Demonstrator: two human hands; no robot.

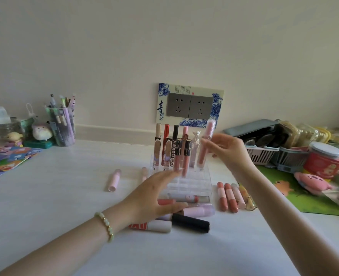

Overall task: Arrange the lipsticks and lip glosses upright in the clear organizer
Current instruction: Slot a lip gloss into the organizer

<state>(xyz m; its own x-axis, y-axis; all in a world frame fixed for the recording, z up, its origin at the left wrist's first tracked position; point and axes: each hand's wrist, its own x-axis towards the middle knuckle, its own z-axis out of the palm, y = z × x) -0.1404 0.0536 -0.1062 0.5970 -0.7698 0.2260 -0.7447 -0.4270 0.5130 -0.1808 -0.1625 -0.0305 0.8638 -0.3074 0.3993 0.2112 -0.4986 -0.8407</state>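
Nearest, left forearm with a pale green bead bracelet (106, 226) at the wrist. Left hand (154, 196) stretched forward, palm down, fingers (170, 174) straight and a little apart, tips at the front of the clear organizer (192, 186); touching it or not, cannot tell through the blur.

Partly under that hand, a heap of loose tubes lying flat on the white worktop (65, 206): a black tube (190, 224), a white tube with red lettering (156, 226), a lilac tube (200, 212).

Right hand (230, 154) raised at the organizer's right rear corner, fingertips (210, 145) and thumb pinched on a pink lip gloss (204, 148) near its middle. Gloss upright with a slight lean, lower end down at the back row; seated in a compartment or only above it, cannot tell.

Left of it, standing tubes (174, 148) upright in the rear compartments, front compartments bare.

Right of the organizer, four peach and pink tubes (232, 196) side by side, lying flat. On the left, well apart, a single pale pink tube (114, 180), also flat.

Further off: pen pot (63, 126) far left, wall socket (190, 106) behind, baskets (264, 154) and a red tin (323, 162) at right.
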